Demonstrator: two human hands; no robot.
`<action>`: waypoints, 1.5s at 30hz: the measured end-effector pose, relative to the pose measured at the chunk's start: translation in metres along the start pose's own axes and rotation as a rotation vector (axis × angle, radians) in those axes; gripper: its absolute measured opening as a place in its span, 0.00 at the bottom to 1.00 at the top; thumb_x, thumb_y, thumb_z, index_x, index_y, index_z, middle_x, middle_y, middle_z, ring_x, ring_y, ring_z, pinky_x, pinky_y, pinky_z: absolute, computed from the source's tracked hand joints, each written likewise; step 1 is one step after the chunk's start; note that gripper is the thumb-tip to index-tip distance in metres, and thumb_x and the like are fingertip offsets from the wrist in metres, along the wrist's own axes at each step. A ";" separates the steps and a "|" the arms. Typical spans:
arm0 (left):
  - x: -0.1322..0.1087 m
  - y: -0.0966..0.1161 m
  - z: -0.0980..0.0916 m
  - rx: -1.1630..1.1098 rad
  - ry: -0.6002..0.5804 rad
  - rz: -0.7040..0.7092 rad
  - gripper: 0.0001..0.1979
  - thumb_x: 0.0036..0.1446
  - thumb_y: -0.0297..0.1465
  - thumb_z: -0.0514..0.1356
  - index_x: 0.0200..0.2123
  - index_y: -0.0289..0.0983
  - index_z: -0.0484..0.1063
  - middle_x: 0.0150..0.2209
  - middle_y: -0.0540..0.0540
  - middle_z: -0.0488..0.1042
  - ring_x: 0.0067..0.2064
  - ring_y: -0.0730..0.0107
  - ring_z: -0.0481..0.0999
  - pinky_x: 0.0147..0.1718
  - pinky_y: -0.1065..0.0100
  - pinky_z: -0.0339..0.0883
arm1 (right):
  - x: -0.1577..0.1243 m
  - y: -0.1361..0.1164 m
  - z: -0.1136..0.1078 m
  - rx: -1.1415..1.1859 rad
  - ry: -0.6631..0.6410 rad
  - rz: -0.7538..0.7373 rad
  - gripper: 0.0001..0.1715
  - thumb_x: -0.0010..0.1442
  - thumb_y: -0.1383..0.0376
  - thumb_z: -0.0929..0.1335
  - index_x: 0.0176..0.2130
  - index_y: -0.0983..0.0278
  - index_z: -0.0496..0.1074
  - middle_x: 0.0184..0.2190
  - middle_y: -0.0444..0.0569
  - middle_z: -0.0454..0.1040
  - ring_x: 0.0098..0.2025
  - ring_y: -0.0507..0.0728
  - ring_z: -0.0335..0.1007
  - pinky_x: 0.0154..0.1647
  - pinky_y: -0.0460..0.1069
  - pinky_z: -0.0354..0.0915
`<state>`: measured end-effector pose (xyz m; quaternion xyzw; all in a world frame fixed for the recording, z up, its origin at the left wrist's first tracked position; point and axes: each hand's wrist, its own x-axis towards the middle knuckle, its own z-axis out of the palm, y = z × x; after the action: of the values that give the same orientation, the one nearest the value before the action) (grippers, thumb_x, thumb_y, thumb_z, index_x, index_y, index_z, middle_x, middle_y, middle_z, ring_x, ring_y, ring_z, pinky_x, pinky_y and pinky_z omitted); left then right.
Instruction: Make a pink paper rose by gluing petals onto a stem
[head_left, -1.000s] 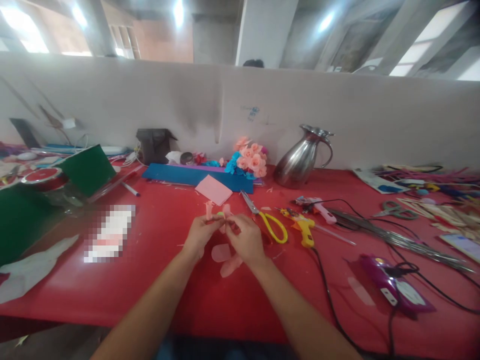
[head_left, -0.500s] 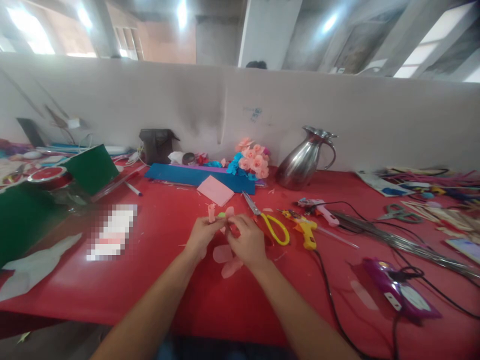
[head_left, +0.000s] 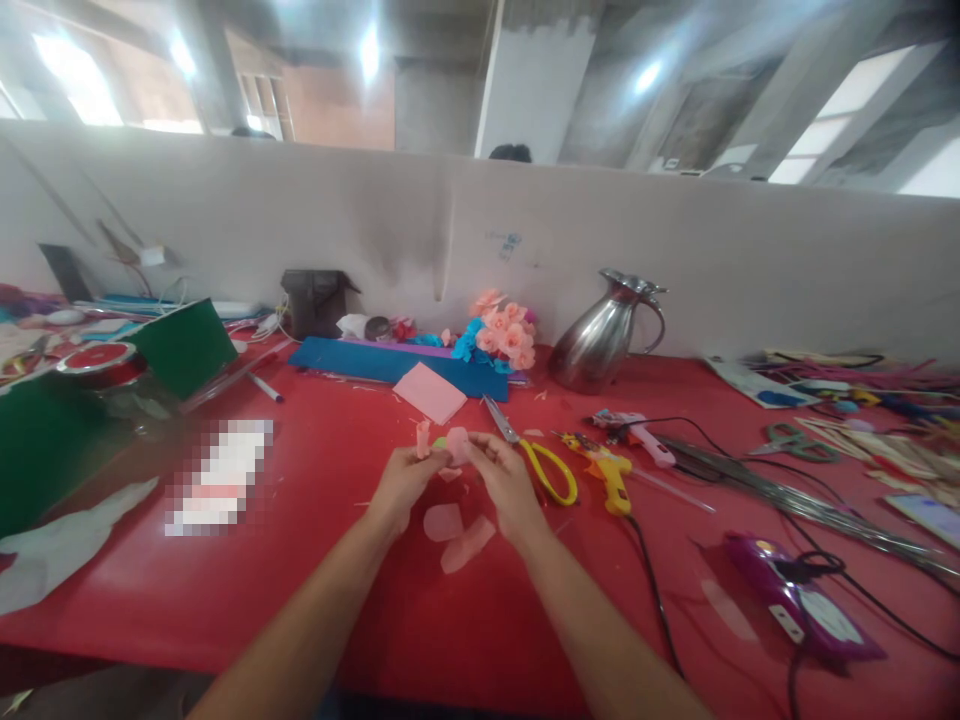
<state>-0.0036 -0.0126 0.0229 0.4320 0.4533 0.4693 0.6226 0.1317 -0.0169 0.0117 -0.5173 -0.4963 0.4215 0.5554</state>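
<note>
Between the fingers of my left hand point(head_left: 403, 490) stands a small rolled pink paper piece point(head_left: 423, 439), upright. My right hand point(head_left: 511, 488) pinches a pink paper petal point(head_left: 457, 446) by its right edge, close to the left fingertips. A bit of green point(head_left: 440, 443) shows between the roll and the petal; what it belongs to is unclear. On the red table point(head_left: 442, 625) below my hands lie loose pink petals point(head_left: 466, 543). Yellow-handled scissors point(head_left: 550, 470) rest just right of my right hand. A folded pink paper sheet point(head_left: 430, 392) lies beyond both hands.
A yellow glue gun point(head_left: 616, 482) and a pink glue gun point(head_left: 649, 441) lie to the right, with cords running to a purple power strip point(head_left: 802, 600). Farther back stand a metal jug point(head_left: 596, 340) and pink paper flowers point(head_left: 508, 335). Blue sheets point(head_left: 337, 358) lie near the wall.
My right hand has drawn slightly right, and the petal it pinches now faces the camera more fully. The roll stays in my left hand. The whole view has tilted up a little.
</note>
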 end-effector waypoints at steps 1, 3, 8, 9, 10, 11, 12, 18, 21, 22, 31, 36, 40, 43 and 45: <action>-0.001 0.001 0.000 0.008 -0.014 0.005 0.12 0.41 0.36 0.64 0.23 0.31 0.76 0.20 0.47 0.71 0.24 0.73 0.65 0.27 0.71 0.57 | 0.001 0.000 -0.001 0.028 -0.030 0.028 0.13 0.52 0.56 0.67 0.32 0.64 0.71 0.29 0.45 0.72 0.32 0.53 0.67 0.36 0.48 0.62; -0.001 0.003 0.000 0.010 -0.032 0.023 0.10 0.42 0.35 0.64 0.23 0.32 0.76 0.22 0.47 0.72 0.24 0.73 0.66 0.28 0.71 0.57 | 0.002 -0.001 -0.003 0.039 -0.057 0.048 0.13 0.51 0.56 0.68 0.29 0.64 0.72 0.25 0.44 0.71 0.30 0.52 0.65 0.35 0.48 0.61; 0.001 0.007 -0.004 -0.067 -0.005 0.051 0.11 0.42 0.35 0.64 0.27 0.33 0.77 0.17 0.50 0.68 0.25 0.71 0.67 0.30 0.69 0.59 | 0.001 -0.004 -0.005 0.023 -0.089 0.071 0.12 0.48 0.57 0.69 0.28 0.64 0.72 0.25 0.45 0.72 0.29 0.53 0.63 0.35 0.48 0.59; 0.002 0.007 -0.005 -0.076 0.004 0.050 0.10 0.42 0.35 0.64 0.27 0.33 0.77 0.16 0.50 0.67 0.25 0.71 0.67 0.30 0.69 0.59 | 0.001 -0.004 -0.005 0.015 -0.099 0.071 0.13 0.48 0.57 0.69 0.28 0.64 0.72 0.26 0.45 0.72 0.30 0.53 0.64 0.35 0.49 0.60; 0.002 0.007 -0.005 -0.081 0.008 0.049 0.10 0.41 0.34 0.64 0.26 0.34 0.77 0.15 0.51 0.67 0.25 0.72 0.67 0.31 0.69 0.59 | 0.001 -0.004 -0.005 0.005 -0.109 0.069 0.13 0.48 0.56 0.69 0.28 0.64 0.72 0.26 0.45 0.72 0.30 0.54 0.64 0.35 0.49 0.60; 0.002 0.006 -0.006 -0.083 0.010 0.047 0.09 0.41 0.34 0.65 0.24 0.34 0.76 0.15 0.51 0.66 0.24 0.72 0.67 0.31 0.70 0.59 | 0.001 -0.004 -0.004 -0.004 -0.116 0.067 0.13 0.48 0.56 0.69 0.28 0.64 0.72 0.26 0.46 0.73 0.30 0.54 0.64 0.36 0.49 0.60; 0.003 0.006 -0.006 -0.085 0.007 0.046 0.08 0.40 0.34 0.65 0.23 0.34 0.76 0.15 0.51 0.66 0.24 0.73 0.66 0.31 0.70 0.58 | 0.001 -0.004 -0.004 -0.010 -0.121 0.066 0.13 0.48 0.56 0.69 0.28 0.64 0.72 0.26 0.46 0.73 0.31 0.54 0.65 0.36 0.49 0.60; 0.000 0.010 -0.004 -0.099 -0.004 0.035 0.07 0.41 0.33 0.63 0.19 0.34 0.74 0.13 0.52 0.63 0.23 0.75 0.64 0.27 0.71 0.57 | 0.000 -0.005 -0.003 0.070 -0.131 0.140 0.14 0.46 0.56 0.70 0.24 0.64 0.71 0.21 0.44 0.69 0.24 0.51 0.60 0.28 0.47 0.56; -0.002 0.011 -0.004 -0.096 -0.043 0.022 0.08 0.41 0.33 0.63 0.19 0.33 0.74 0.13 0.51 0.64 0.22 0.74 0.65 0.26 0.71 0.56 | 0.001 -0.004 -0.004 0.125 -0.103 0.174 0.13 0.46 0.57 0.70 0.24 0.65 0.71 0.20 0.43 0.69 0.23 0.49 0.57 0.26 0.47 0.53; -0.001 0.011 -0.004 -0.092 -0.056 0.015 0.07 0.41 0.32 0.63 0.19 0.33 0.75 0.14 0.51 0.65 0.22 0.75 0.65 0.26 0.71 0.56 | 0.002 -0.003 -0.005 0.144 -0.090 0.182 0.13 0.45 0.57 0.71 0.24 0.65 0.71 0.20 0.43 0.69 0.22 0.49 0.57 0.27 0.47 0.53; 0.001 0.004 -0.004 -0.040 -0.105 0.016 0.08 0.40 0.34 0.65 0.22 0.33 0.77 0.21 0.47 0.72 0.23 0.74 0.66 0.26 0.70 0.57 | 0.003 -0.003 -0.005 0.241 -0.072 0.233 0.13 0.44 0.58 0.72 0.23 0.65 0.72 0.21 0.44 0.70 0.24 0.49 0.59 0.26 0.46 0.54; 0.000 0.003 -0.005 -0.019 -0.117 0.020 0.09 0.40 0.33 0.64 0.24 0.32 0.77 0.22 0.45 0.73 0.25 0.72 0.68 0.25 0.71 0.57 | 0.001 -0.004 -0.004 0.210 -0.099 0.205 0.15 0.45 0.55 0.71 0.23 0.65 0.71 0.21 0.44 0.70 0.23 0.50 0.60 0.26 0.46 0.55; -0.001 0.005 -0.004 -0.019 -0.109 0.027 0.08 0.41 0.33 0.63 0.22 0.33 0.76 0.21 0.46 0.73 0.25 0.72 0.68 0.26 0.71 0.58 | -0.001 -0.005 -0.003 0.166 -0.124 0.191 0.16 0.47 0.54 0.70 0.24 0.65 0.72 0.20 0.43 0.69 0.21 0.48 0.57 0.24 0.46 0.54; -0.002 0.008 -0.002 -0.046 -0.076 -0.006 0.11 0.43 0.36 0.63 0.21 0.33 0.75 0.18 0.48 0.70 0.24 0.72 0.68 0.27 0.70 0.58 | -0.001 -0.004 -0.001 0.132 -0.079 0.182 0.15 0.46 0.55 0.71 0.27 0.65 0.71 0.21 0.43 0.69 0.22 0.48 0.58 0.25 0.45 0.55; -0.002 0.008 -0.001 -0.050 -0.062 -0.014 0.12 0.42 0.37 0.63 0.20 0.33 0.74 0.17 0.49 0.69 0.23 0.73 0.67 0.27 0.70 0.58 | 0.000 -0.001 0.000 0.108 -0.051 0.174 0.16 0.45 0.56 0.71 0.30 0.64 0.70 0.23 0.43 0.69 0.23 0.49 0.60 0.26 0.46 0.57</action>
<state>-0.0069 -0.0129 0.0307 0.4274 0.4251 0.4623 0.6503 0.1319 -0.0168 0.0129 -0.5167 -0.4400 0.5075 0.5308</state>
